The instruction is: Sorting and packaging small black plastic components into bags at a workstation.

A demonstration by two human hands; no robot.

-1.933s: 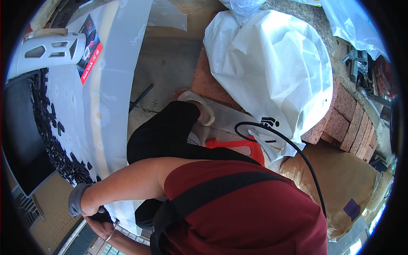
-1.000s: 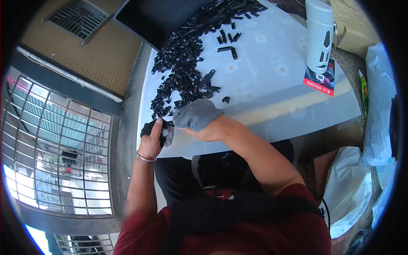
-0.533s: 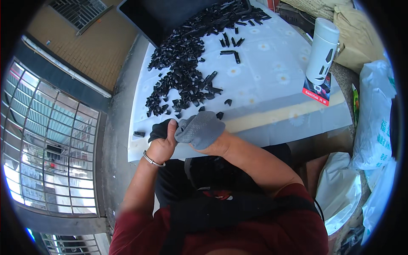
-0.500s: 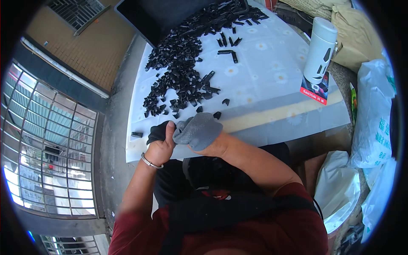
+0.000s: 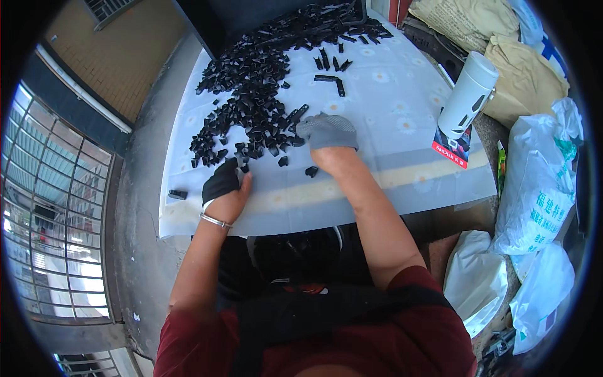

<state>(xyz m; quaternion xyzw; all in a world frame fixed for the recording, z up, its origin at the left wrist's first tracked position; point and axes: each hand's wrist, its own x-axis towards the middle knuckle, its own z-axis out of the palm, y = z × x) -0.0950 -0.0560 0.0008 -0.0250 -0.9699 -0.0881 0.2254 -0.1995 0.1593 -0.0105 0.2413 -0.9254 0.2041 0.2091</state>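
My left hand (image 5: pixel 225 187), in a black glove that leaves the thumb bare, is at the near left of the table. Its fingers are curled and the thumb lies against them; anything inside is hidden. One small black plastic piece (image 5: pixel 245 169) rests by its fingertips. Farther out, my right hand (image 5: pixel 326 132), wearing a grey textured glove, reaches over the cloth to the right edge of a heap of small black plastic pieces (image 5: pixel 242 113). The back of the glove hides most of its fingers. Loose pieces lie nearby, including an angular piece (image 5: pixel 311 171) below the right wrist.
A flowered white tablecloth (image 5: pixel 402 147) covers the table. A black bin (image 5: pixel 210 28) stands at the back, with longer black pieces (image 5: pixel 339 88) in front. A white flask (image 5: pixel 468 94) stands at the right on a red-and-black card (image 5: pixel 449 157). White sacks (image 5: pixel 534 182) are beyond the right edge.
My hands were together at the table's near edge and have separated. The right hand has moved forward and right to the heap; the left has shifted slightly forward and left. The view has shifted a little.
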